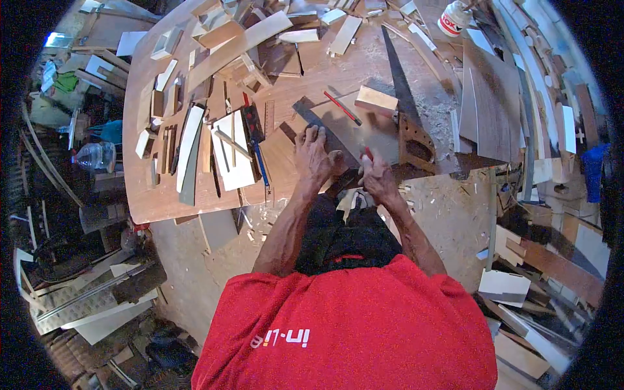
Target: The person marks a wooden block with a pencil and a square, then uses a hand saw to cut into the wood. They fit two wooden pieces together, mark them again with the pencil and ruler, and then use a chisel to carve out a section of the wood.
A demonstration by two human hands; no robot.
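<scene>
My left hand [315, 161] is pressing fingertips onto the dark strip [333, 138], likely stiff, best held mid-length; at three o'clock, my right hand [379, 180] is clenching a red object [368, 154].

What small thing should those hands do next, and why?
I'd steady the dark strip with the left hand, then ease the small red tool lightly along its edge. The left hand's fingers rest on the strip, and the right hand holds the tool close to its near end. The tool's tip is too blurred to identify.
</scene>
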